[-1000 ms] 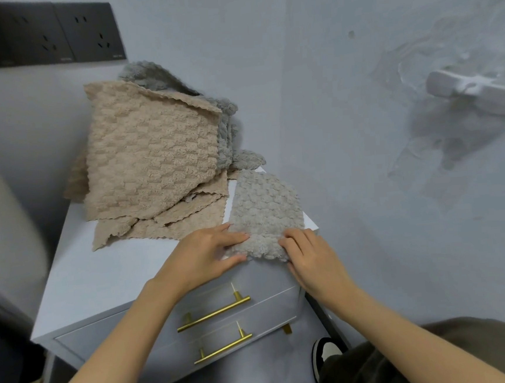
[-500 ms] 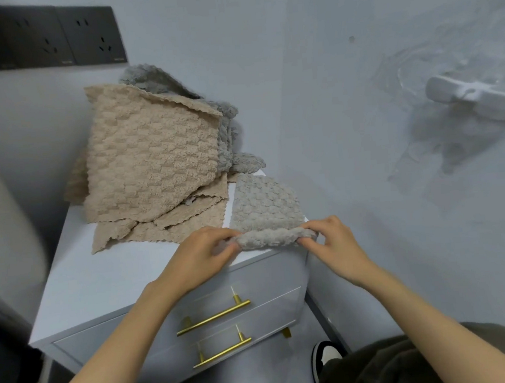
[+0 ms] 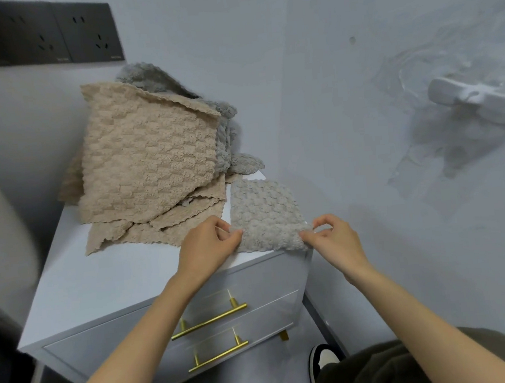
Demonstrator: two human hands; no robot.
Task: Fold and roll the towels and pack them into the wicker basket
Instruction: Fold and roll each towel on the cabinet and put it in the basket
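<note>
A small grey waffle towel (image 3: 264, 213) lies at the front right corner of the white cabinet top (image 3: 106, 283). My left hand (image 3: 206, 250) pinches its near left corner. My right hand (image 3: 333, 237) pinches its near right corner at the cabinet's edge. Behind it a heap of beige towels (image 3: 148, 160) leans against the wall, with darker grey towels (image 3: 224, 126) at the back of the heap. No wicker basket is in view.
The cabinet has two drawers with gold bar handles (image 3: 209, 320). Black wall sockets (image 3: 39, 36) sit above the heap. A white slipper (image 3: 481, 101) lies on the wet floor at right. My shoe (image 3: 321, 359) and knee show below the cabinet's right corner.
Both hands took hold of the grey towel's near edge and began to curl it over. Now the near edge lies flatter, with each hand pinching a corner.
</note>
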